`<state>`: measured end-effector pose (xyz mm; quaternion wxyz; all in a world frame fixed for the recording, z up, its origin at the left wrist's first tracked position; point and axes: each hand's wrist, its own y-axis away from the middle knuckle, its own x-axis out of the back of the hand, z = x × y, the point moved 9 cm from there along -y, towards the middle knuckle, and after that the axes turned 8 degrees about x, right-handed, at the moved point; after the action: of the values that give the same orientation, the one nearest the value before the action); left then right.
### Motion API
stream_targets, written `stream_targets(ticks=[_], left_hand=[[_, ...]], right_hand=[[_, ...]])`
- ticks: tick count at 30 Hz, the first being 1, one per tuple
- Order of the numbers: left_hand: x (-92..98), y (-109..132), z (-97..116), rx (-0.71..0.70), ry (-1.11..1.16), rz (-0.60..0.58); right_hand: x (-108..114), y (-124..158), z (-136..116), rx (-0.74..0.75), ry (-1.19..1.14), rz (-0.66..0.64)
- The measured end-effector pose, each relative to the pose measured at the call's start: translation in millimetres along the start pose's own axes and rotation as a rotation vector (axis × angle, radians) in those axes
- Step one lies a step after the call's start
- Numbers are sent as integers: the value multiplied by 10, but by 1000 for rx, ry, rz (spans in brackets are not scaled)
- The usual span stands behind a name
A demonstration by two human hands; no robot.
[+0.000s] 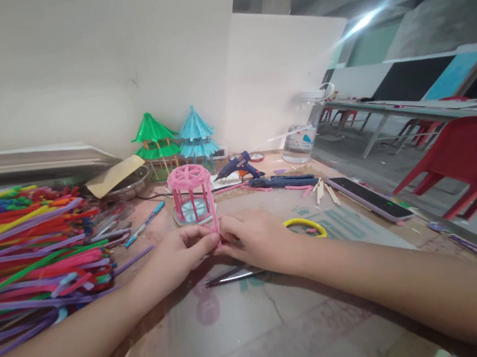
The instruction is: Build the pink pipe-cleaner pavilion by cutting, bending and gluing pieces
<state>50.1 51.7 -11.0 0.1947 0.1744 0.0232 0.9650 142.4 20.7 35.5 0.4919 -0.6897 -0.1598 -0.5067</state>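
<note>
My left hand point(182, 252) and my right hand point(255, 238) meet at the middle of the table, fingers pinched together on a short pink pipe cleaner piece point(215, 225) that stands between the fingertips. Just behind them stands a small pink pavilion frame point(191, 193) made of pipe cleaners on a pale blue round base. A pair of metal scissors or tweezers point(231, 276) lies on the table under my right wrist.
A big heap of coloured pipe cleaners point(26, 250) fills the left. A green model pagoda point(154, 141) and a blue one point(196, 132) stand at the wall. A blue glue gun point(239, 166), yellow ring point(306, 226), phone point(370, 198), sticks, plastic jar point(300, 140) and red chairs point(468, 161) lie right.
</note>
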Motion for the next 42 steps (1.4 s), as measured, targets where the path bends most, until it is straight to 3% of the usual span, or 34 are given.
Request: stream_targets(ticks=[5,11,15,42], left_hand=[[-2,26,-3,9,-7,15],[12,75,120,-52,-97,55],[-22,78,107,-26,-161,30],[-37,61,124,-70,-143,7]], right_hand=[[-7,30,89,-135,-159,-43],[41,42,263,-300,-648,132],[-52,35,321,-381,-814,126],[-156,69,306,-445,-859,60]])
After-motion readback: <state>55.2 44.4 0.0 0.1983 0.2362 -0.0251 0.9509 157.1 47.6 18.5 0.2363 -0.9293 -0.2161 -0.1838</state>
